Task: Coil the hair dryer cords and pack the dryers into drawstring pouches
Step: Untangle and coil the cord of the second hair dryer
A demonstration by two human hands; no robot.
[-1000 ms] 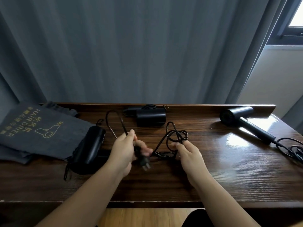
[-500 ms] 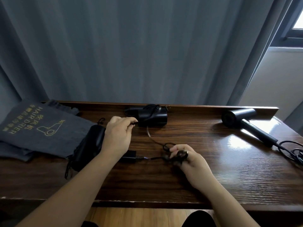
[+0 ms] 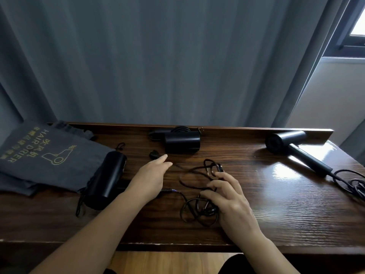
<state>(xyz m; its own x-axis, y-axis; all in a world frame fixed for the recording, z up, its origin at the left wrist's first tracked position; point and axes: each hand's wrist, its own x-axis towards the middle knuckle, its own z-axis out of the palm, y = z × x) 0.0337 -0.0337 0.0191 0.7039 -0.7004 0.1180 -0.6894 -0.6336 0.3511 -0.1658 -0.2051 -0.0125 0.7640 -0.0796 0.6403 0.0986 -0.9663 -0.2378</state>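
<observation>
Letting go of the plug (image 3: 154, 154), which a second ago sat in its grip, the left hand (image 3: 151, 177) now hovers spread while the right hand (image 3: 227, 198) pinches the cord (image 3: 197, 211), half-coiled on the worktop (image 3: 256, 204) beside the near hair dryer (image 3: 105, 179).

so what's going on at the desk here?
A person is partway through coiling a hair dryer's cord on a wooden desk. The right hand holds loose loops of it against the desk; the left hand reaches, fingers straight, toward the plug. That dryer lies by the grey pouches. Two more dryers sit at the back, unpacked.
</observation>
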